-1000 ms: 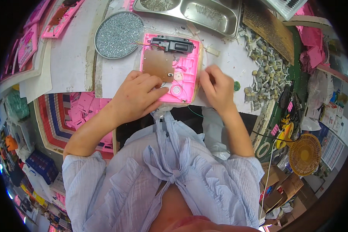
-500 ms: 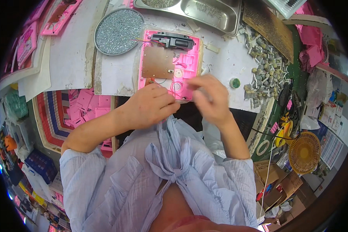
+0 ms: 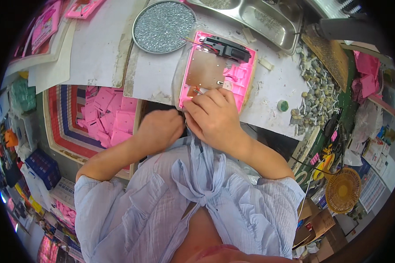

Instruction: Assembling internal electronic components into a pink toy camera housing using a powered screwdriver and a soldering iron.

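Observation:
A pink plastic casing (image 3: 246, 83) lies open-side up on the worktable, slightly turned. Inside it are a brown circuit board (image 3: 205, 70), a black box-shaped module (image 3: 227, 49) across the far end, and thin wires. Over the casing's near edge lies my right hand (image 3: 216, 117), its bent fingers gripping the near left part. My left hand (image 3: 159, 131) is curled closed just off that corner, in front of the table edge. Its fingertips are partly hidden, and whatever they may hold cannot be made out.
Left of the casing stands a round tray (image 3: 135, 27) full of small silver screws. A steel compartment tray (image 3: 289, 44) sits beyond. At right are a small green-topped jar (image 3: 283, 105) and many small wired parts (image 3: 318, 87). A striped bin (image 3: 57, 131) holds pink pieces.
My left hand has drawn off the casing toward its near left corner. My right hand has come down onto the near edge. The whole view has shifted, and the casing appears more turned.

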Motion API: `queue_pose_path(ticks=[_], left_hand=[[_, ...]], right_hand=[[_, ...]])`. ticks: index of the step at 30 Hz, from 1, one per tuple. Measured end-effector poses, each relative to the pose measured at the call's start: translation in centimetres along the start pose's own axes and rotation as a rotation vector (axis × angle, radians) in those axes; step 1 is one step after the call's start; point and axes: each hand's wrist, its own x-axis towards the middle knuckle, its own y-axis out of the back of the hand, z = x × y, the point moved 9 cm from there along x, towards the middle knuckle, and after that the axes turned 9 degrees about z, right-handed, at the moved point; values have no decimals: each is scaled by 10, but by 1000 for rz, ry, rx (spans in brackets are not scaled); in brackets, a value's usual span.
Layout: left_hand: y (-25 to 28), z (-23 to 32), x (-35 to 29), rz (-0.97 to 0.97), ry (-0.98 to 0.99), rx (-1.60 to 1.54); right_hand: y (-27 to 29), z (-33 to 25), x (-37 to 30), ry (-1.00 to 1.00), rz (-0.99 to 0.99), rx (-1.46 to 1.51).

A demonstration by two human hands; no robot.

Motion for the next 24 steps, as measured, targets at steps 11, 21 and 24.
queue_pose_path(ticks=[11,21,24], left_hand=[[54,-10,50,81,0,-203],[38,-29,64,-92,-60,-365],[36,-22,68,-93,-89,-321]], right_hand=[[-4,10,4,-68,-60,15],[260,285,52,-576,655,-29],[293,320,102,-376,613,-230]])
